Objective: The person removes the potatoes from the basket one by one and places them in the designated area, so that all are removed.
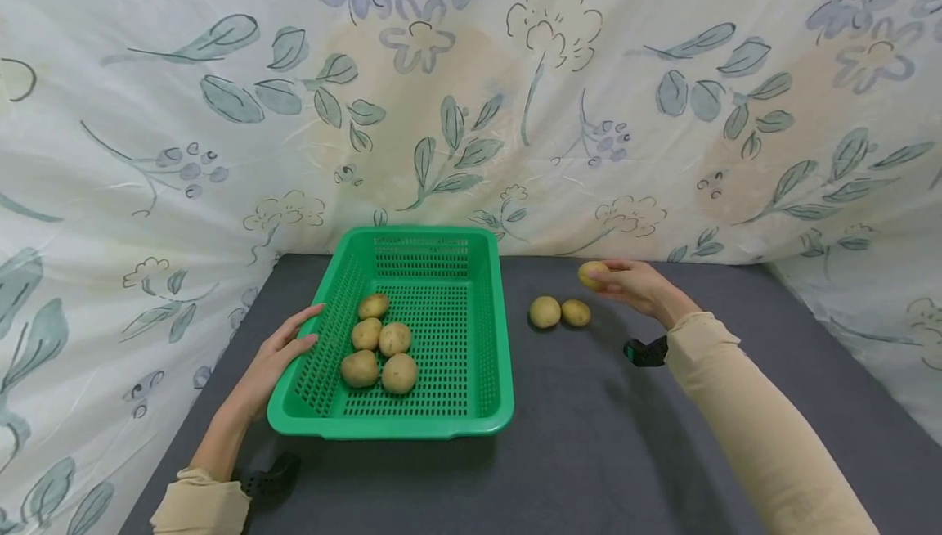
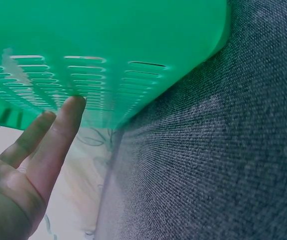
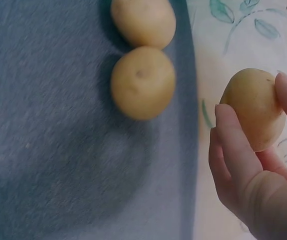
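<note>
My right hand (image 1: pixel 639 283) pinches a yellow potato (image 3: pixel 253 107) between fingers and thumb, raised above the dark table near its back edge. Just below it, two more potatoes (image 1: pixel 545 312) sit side by side on the cloth; the right wrist view shows them touching. A green plastic basket (image 1: pixel 503 355) stands left of them, with several potatoes (image 1: pixel 395 339) gathered in its left half. My left hand (image 1: pixel 275 359) touches the basket's left rim. In the left wrist view, that hand's extended fingers (image 2: pixel 58 140) reach up along the slotted outer wall.
A dark grey cloth (image 1: pixel 574 453) covers the table. Flower-printed white fabric (image 1: pixel 456 93) hangs behind the table and along both sides. Dark bands with small devices (image 1: pixel 271 475) are on both wrists.
</note>
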A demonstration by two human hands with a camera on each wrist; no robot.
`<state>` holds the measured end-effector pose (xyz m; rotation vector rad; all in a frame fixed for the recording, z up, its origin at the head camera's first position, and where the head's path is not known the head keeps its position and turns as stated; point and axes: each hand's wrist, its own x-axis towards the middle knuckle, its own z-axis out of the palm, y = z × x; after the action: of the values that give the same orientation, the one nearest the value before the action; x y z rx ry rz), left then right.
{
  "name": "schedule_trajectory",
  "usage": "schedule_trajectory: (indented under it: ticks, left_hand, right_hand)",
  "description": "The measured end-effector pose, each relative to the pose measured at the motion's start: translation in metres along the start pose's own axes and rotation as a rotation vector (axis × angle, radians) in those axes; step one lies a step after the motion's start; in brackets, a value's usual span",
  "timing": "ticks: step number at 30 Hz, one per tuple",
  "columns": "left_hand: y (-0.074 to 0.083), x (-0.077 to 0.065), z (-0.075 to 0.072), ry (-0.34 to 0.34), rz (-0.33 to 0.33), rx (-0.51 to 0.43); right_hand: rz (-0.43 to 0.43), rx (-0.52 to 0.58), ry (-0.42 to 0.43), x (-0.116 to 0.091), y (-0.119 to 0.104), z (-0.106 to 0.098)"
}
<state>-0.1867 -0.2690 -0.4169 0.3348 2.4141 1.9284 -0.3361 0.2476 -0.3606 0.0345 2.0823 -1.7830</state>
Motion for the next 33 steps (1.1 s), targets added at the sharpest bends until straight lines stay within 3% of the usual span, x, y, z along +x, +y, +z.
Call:
schedule_trajectory:
  ticks: [17, 24, 33]
  left_hand:
    - [0.001, 0.0, 0.0, -0.007, 0.001, 0.001]
    - [0.0, 0.0, -0.001, -0.007, -0.003, -0.016]
    - [0.0, 0.0, -0.001, -0.008, -0.008, -0.015]
  right_hand:
    - [0.071, 0.016, 0.032, -0.007, 0.036, -0.016]
    - [0.083, 0.031, 0.038, -0.007, 0.045, -0.016]
    - [0.088, -0.028, 0.049, -0.008, 0.05, -0.017]
